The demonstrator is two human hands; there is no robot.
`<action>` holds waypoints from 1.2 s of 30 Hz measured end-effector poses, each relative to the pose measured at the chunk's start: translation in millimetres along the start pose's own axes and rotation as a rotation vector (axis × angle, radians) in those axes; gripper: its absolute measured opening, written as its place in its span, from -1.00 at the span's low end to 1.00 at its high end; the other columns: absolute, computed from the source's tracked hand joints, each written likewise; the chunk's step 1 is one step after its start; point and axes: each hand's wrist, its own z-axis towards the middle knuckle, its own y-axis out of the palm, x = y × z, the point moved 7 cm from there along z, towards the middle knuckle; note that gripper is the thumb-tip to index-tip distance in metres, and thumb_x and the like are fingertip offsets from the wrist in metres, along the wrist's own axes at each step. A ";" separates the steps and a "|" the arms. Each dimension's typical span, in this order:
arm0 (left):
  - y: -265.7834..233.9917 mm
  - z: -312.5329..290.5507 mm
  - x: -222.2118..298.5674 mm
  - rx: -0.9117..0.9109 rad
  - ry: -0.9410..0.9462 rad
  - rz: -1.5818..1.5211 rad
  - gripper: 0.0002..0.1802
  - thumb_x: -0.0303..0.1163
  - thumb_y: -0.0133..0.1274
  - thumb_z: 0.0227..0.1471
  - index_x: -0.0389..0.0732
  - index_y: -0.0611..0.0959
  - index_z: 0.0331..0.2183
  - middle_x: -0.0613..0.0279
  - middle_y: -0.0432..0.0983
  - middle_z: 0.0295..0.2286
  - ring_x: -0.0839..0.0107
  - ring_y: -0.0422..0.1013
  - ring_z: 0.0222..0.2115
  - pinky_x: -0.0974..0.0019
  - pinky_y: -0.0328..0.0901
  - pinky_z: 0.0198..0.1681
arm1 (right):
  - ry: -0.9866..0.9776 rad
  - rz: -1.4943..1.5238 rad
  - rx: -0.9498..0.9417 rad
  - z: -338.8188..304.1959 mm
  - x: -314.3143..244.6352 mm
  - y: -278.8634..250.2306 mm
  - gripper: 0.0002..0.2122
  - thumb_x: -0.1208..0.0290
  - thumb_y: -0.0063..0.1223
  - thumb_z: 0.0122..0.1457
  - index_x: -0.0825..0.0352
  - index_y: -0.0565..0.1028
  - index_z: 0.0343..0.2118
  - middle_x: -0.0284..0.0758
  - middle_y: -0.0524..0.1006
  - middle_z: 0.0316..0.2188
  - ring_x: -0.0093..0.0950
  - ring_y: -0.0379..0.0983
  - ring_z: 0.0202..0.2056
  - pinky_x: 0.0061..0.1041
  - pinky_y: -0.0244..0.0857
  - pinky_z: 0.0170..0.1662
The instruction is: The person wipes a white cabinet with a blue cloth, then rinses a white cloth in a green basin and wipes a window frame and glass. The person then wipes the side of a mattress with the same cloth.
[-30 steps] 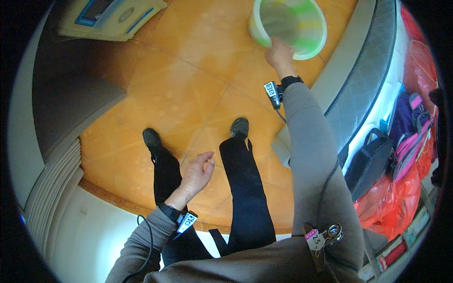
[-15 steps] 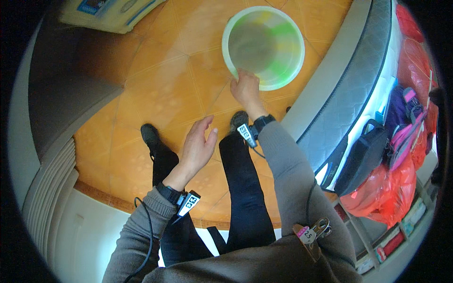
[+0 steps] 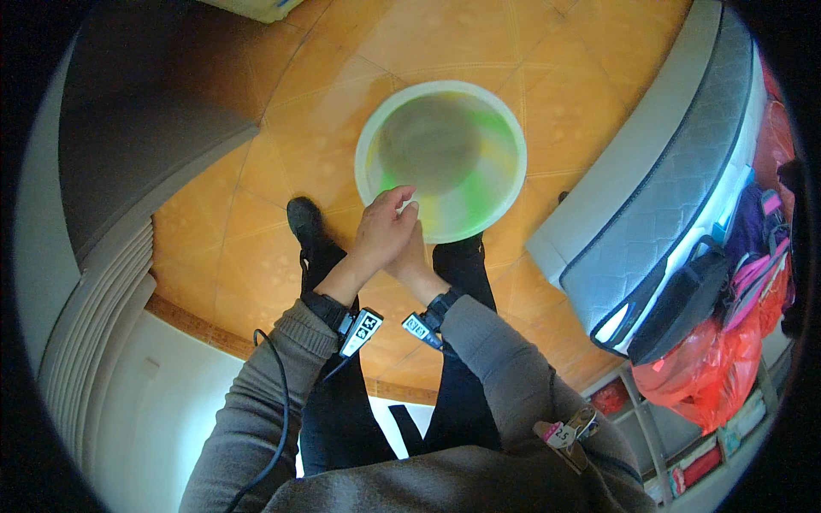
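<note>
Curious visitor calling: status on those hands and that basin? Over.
Left hand partly covers right hand, both at near rim of basin; grips unclear. Basin open side up. Mattress off to the right.

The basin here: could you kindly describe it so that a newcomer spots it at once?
From the quilted mattress on the right, go left across the orange floor to the upper middle. There is the round basin, its near rim partly covered by the left hand. Its pale rim and green and yellow patches set it apart from the floor and mattress.

Room above basin (image 3: 492,184), nr. rim prob. blocked by L hand (image 3: 387,232)
</note>
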 end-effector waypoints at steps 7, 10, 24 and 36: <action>8.8 2.4 -78.3 -0.111 -0.256 -0.100 -0.60 -0.23 -0.02 0.27 -0.21 0.55 0.06 0.10 0.54 -0.07 0.30 0.44 -0.02 0.28 0.29 0.07 | -0.028 0.189 -0.097 -40.2 -19.2 62.8 -0.67 0.24 0.19 0.02 0.35 0.51 -0.21 -0.05 0.58 -0.26 -0.04 0.50 -0.14 -0.18 0.36 -0.09; 4.8 -4.4 -109.4 -0.087 -0.410 -0.241 -0.60 -0.22 -0.01 0.27 -0.16 0.53 0.08 0.19 0.52 -0.06 0.37 0.40 -0.01 0.34 0.26 0.09 | -0.093 0.214 -0.084 -19.8 14.9 77.3 -0.69 0.26 0.15 0.01 0.32 0.53 -0.20 -0.03 0.59 -0.29 -0.02 0.51 -0.19 -0.12 0.38 -0.10; 7.1 -7.1 -144.5 -0.038 -0.517 -0.534 -0.27 -0.05 -0.06 0.25 -0.15 0.18 0.31 0.12 0.22 0.18 0.25 0.16 0.19 0.16 0.06 0.26 | -0.140 -0.551 0.257 125.2 135.7 59.0 -0.49 0.25 0.05 0.09 0.29 0.40 0.14 -0.04 0.59 -0.13 -0.02 0.55 -0.14 -0.03 0.37 0.00; 12.2 10.7 -152.0 -0.098 -0.652 -1.074 -0.25 0.10 -0.06 0.23 0.02 0.09 0.28 0.15 0.34 0.01 0.23 0.34 -0.04 0.11 0.33 -0.03 | 0.334 0.493 -0.247 -28.1 21.3 25.9 -0.66 0.11 0.09 0.27 0.38 0.56 -0.25 -0.32 0.51 -0.50 -0.62 0.40 -0.40 -0.53 0.33 -0.31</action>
